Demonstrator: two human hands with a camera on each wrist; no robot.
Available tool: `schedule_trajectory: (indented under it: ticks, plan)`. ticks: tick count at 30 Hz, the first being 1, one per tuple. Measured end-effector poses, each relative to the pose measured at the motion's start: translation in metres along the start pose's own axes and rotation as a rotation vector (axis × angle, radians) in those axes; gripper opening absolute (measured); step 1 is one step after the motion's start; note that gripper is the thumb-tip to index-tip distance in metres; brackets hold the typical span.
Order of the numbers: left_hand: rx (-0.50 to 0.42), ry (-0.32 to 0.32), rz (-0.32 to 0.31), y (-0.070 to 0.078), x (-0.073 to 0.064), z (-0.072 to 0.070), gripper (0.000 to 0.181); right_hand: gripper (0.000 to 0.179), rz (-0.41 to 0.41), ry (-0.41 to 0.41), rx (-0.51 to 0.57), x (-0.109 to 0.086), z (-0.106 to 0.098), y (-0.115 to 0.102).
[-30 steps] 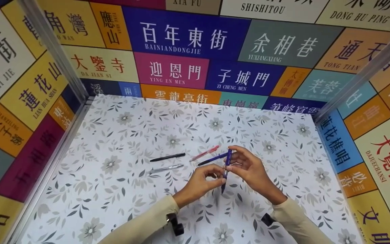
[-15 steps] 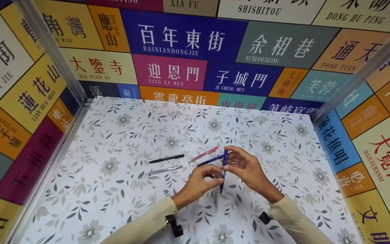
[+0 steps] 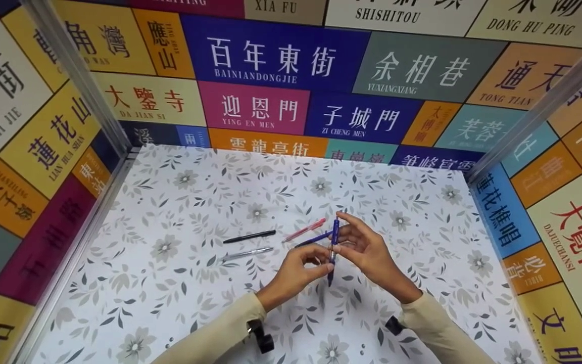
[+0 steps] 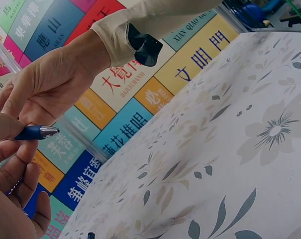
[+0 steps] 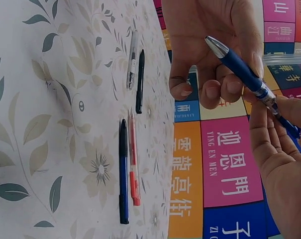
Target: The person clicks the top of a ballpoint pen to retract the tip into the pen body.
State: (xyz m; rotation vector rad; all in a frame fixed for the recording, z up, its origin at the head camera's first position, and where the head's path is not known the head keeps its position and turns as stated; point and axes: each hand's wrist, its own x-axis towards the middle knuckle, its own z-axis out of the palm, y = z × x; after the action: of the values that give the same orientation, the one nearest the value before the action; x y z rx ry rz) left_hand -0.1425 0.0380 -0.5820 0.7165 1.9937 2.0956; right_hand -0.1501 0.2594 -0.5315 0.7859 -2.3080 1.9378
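Observation:
A blue ballpoint pen [image 3: 335,231] with a silver tip stands nearly upright between my two hands, tip down and raised off the table. My left hand [image 3: 303,268] pinches its lower barrel between thumb and fingers. Higher up, my right hand [image 3: 369,250] grips it with the thumb, and the index fingertip is at the top end. The right wrist view shows the pen's silver tip and blue barrel [image 5: 240,67], with its middle partly covered by fingers. Just behind the hands lies a dark blue pen [image 3: 313,238], partly hidden in the head view.
On the flower-patterned table [image 3: 195,313] lie a pink pen [image 3: 305,230], a black pen [image 3: 249,236] and a clear pen [image 3: 247,254], left of the hands. Panels with coloured street-name signs [image 3: 276,48] enclose the back and both sides.
My right index fingertip has risen slightly at the pen's top end. Both hands keep hold of the pen, and the pens on the table lie as before.

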Motion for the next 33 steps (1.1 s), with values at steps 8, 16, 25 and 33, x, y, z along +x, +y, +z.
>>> schedule_trajectory:
  ticks: [8, 16, 25, 33]
  plan:
    - [-0.017, -0.001, 0.003, -0.001, 0.0, 0.0, 0.015, 0.071, -0.008, -0.006, 0.014, 0.0, 0.001, 0.0]
    - [0.001, 0.009, 0.01, -0.002, 0.0, -0.001, 0.014, 0.072, 0.007, -0.015, 0.02, 0.001, 0.001, 0.002]
    - [0.005, 0.003, -0.012, -0.003, 0.001, -0.004, 0.016, 0.074, -0.002, -0.015, 0.001, 0.002, 0.002, 0.004]
    - [0.074, 0.052, -0.022, -0.006, 0.002, -0.019, 0.014, 0.066, -0.006, -0.032, 0.022, -0.005, -0.005, 0.013]
